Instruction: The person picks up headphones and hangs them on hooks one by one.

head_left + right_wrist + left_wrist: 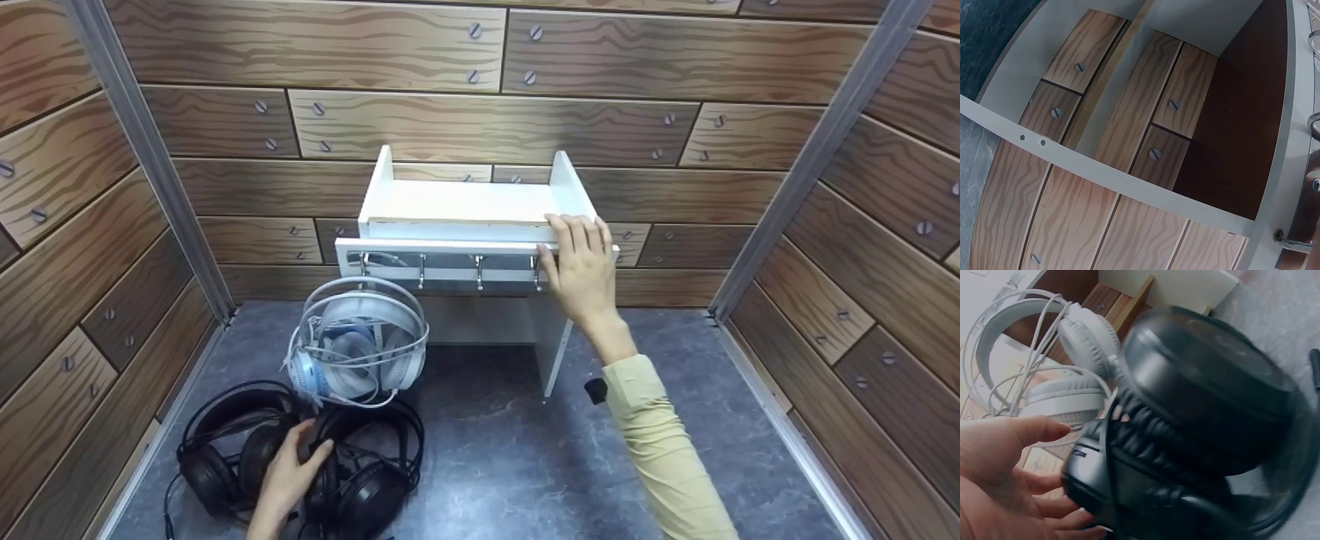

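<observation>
A white shelf with a front rail of several metal hooks stands by the back wall. My right hand grips the right end of its front rail, fingers over the top and thumb in front. On the left hook hangs a white headset with its cable looped round it. Two black headsets, a left one and a right one, lie on the floor below. My left hand is between them, thumb and fingers spread; in the left wrist view its fingertips touch a black earcup.
Wood-patterned panels enclose the back and sides, with grey metal posts at the corners. A grey marbled floor lies below. In the right wrist view the shelf's side panel crosses the picture; the right hand is out of that view.
</observation>
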The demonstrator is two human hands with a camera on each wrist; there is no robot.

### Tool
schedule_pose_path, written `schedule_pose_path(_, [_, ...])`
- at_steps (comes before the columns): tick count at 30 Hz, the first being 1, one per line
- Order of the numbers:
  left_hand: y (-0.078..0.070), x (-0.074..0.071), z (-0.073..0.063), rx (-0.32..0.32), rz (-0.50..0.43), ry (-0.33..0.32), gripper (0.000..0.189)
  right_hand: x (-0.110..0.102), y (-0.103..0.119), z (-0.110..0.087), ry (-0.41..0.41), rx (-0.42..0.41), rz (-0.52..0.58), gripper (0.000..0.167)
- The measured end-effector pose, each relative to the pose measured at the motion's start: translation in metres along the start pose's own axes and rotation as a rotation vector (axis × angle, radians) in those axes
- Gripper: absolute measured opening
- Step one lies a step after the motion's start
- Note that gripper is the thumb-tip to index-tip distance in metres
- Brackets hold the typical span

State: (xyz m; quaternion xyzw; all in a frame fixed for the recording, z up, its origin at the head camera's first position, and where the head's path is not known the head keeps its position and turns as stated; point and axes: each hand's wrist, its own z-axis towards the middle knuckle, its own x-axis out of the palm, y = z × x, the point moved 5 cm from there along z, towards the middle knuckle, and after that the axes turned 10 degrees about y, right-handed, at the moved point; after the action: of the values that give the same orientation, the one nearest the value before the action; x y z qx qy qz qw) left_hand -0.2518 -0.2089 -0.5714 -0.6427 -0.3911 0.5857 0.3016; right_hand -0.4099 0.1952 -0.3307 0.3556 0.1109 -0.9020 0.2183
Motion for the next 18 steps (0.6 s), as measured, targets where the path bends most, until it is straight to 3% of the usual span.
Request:
schedule_pose_path(4, [0.006, 0.008, -0.001, -0.028, 0.011, 0.021, 0.061, 0.0, -0.001, 0.0, 0.007, 0.007, -0.003, 0.046])
schedule_pose_path(7, [0.013, 0.013, 0.0, -0.07, -0.054, 0.063, 0.068, 0.001, 0.0, -0.001, 0.017, 0.012, -0.011, 0.046])
schedule_pose_path(12, [0.029, 0.021, 0.001, -0.218, -0.188, 0.166, 0.098, 0.0, 0.0, -0.001, 0.022, 0.017, -0.017, 0.047])
schedule_pose_path(14, [0.035, 0.022, 0.0, -0.25, -0.222, 0.185, 0.105, 0.0, 0.0, -0.001, 0.019, 0.016, -0.015, 0.047])
schedule_pose_path(18, [0.042, 0.021, 0.0, -0.238, -0.267, 0.205, 0.102, 0.0, 0.001, 0.0, 0.021, 0.015, -0.013, 0.047])
